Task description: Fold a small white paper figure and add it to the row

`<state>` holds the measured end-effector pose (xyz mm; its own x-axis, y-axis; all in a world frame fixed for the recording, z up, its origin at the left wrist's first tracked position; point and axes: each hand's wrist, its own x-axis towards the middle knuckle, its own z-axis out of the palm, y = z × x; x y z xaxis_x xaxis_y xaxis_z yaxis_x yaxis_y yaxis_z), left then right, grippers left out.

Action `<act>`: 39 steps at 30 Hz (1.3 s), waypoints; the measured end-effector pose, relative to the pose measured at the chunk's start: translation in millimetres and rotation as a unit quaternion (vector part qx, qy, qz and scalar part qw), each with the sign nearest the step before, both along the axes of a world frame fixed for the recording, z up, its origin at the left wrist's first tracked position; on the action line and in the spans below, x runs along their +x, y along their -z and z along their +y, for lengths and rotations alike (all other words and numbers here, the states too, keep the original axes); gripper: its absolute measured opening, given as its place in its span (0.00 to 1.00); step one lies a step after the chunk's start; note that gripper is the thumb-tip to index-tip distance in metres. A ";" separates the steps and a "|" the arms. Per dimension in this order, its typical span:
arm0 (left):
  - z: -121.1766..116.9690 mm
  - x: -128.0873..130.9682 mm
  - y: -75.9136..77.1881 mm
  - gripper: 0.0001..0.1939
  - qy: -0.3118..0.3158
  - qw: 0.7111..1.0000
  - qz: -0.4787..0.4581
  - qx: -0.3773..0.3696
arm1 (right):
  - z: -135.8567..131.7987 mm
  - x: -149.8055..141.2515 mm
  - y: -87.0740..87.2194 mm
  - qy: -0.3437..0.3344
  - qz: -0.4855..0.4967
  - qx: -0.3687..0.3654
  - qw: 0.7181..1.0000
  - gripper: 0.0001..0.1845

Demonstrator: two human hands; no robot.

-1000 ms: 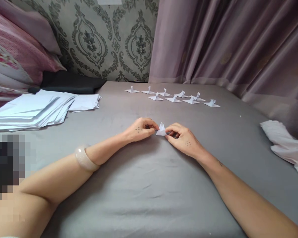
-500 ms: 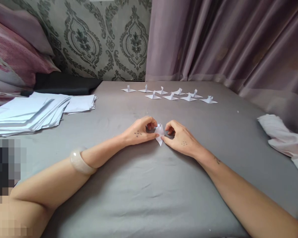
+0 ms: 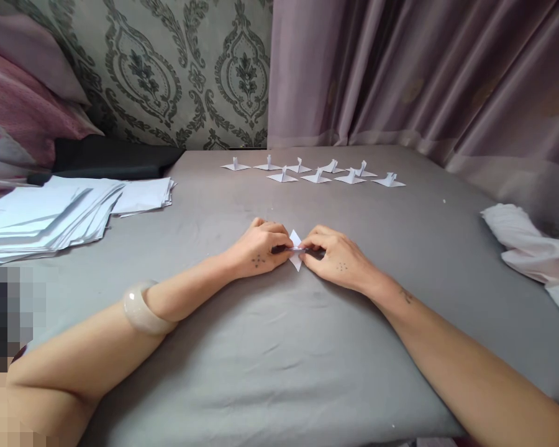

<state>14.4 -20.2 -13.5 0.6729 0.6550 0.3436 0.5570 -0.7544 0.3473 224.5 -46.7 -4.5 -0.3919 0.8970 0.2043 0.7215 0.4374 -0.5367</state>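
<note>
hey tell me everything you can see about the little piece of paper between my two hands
The folded paper is small, white and matte, with crisp edges. One pointed flap faces away from you and another towards you; across its middle runs a narrow band. Your left hand grips it at the left, your right hand at the right, fingers hiding both sides. It is over the grey cloth; whether it touches the cloth, I can't tell.

Matt white paper over softly wrinkled grey cloth; glossy, smooth bangle; purple curtain with a satiny sheen.
</note>
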 end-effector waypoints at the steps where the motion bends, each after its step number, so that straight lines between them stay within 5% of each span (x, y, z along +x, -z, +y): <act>1: -0.9 0.3 -1.1 0.11 0.004 1.000 0.010 0.018 | -0.4 -0.3 -0.3 0.000 -0.003 0.005 1.000 0.08; 7: -4.0 3.8 -4.9 0.15 0.025 0.994 0.066 0.080 | -0.5 -2.0 0.4 0.001 -0.008 0.029 1.000 0.08; 14: 1.8 6.1 -1.9 0.11 -0.069 0.991 -0.032 -0.112 | 5.4 -2.4 2.6 0.028 0.020 -0.044 0.998 0.07; 21: 3.7 1.9 -1.6 0.14 -0.055 0.996 0.055 0.045 | 6.5 -7.5 3.4 0.017 -0.058 0.040 0.997 0.07; 26: 13.0 -0.9 1.6 0.13 -0.050 0.997 0.045 -0.031 | 11.7 -11.1 2.7 0.020 -0.078 0.009 0.997 0.08; 32: 13.4 -2.5 1.3 0.08 -0.060 0.988 -0.041 -0.139 | 15.7 -0.7 5.9 -0.002 0.066 -0.062 0.996 0.10; 39: 8.6 -5.2 -8.4 0.16 -0.075 0.967 -0.123 -0.211 | 22.3 5.3 5.1 0.108 0.303 -0.167 0.932 0.17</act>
